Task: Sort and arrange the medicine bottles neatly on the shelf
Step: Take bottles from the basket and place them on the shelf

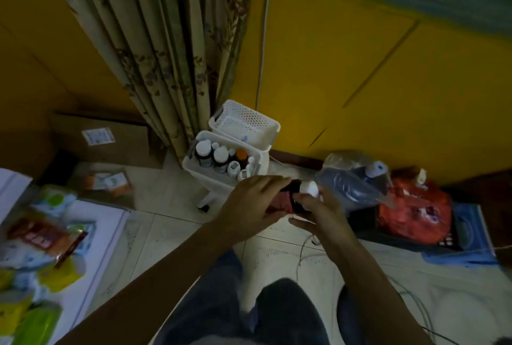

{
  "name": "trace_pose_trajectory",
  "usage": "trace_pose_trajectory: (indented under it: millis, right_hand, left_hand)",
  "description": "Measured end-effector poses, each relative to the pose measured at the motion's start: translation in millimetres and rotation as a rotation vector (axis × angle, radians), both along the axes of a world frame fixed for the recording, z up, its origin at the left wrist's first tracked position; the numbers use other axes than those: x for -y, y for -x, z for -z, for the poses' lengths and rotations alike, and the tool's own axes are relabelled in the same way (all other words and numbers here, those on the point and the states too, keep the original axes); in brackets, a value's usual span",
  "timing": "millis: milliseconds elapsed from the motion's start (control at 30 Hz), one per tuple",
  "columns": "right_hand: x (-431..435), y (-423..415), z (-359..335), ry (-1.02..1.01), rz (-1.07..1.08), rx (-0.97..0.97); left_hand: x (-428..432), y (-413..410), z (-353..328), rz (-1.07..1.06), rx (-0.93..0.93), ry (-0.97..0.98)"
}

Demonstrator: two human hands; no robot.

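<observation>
One bottle sits mid-frame, left grip wrapped round its body, right grip curled round its neck (steadied, seemingly, for checking).

The left hand and right hand grip a dark, red-labelled, white-capped bottle near a white perforated plastic shelf holding small medicine bottles.

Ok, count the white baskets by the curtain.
2. The front basket holds bottles; the back basket sits just behind it by the curtain. Others may be hidden.
</observation>
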State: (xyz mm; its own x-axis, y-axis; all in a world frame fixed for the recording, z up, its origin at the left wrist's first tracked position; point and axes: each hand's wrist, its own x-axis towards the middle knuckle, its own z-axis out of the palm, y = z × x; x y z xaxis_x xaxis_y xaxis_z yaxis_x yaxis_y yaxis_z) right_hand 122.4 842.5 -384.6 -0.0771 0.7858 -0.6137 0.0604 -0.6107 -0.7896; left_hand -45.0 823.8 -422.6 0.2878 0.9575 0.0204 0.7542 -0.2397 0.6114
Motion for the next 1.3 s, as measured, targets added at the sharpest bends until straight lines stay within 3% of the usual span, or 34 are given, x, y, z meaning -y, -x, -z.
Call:
trace_pose_trajectory:
  millis: [200,367,633,833,1000,1300]
  right_hand:
    - [-57,35,56,0.029,-0.089,0.172]
    - [-99,77,130,-0.055,-0.424,0.325]
    - [-161,128,222,0.019,-0.544,0.343]
    - [-167,146,244,-0.122,-0.672,0.345]
    - [-151,154,250,-0.373,-0.831,0.427]
    - [-141,166,259,-0.572,-1.057,0.616]
  left_hand:
    - [-28,24,60,-0.115,0.044,0.144]
    - [-32,52,113,-0.347,0.049,0.292]
    - [-43,68,199,-0.65,0.216,0.606]
    - [-58,64,233,-0.91,0.282,0.62]
    - [-64,62,243,-0.956,0.314,0.609]
    - [-64,67,240,-1.06,0.255,0.549]
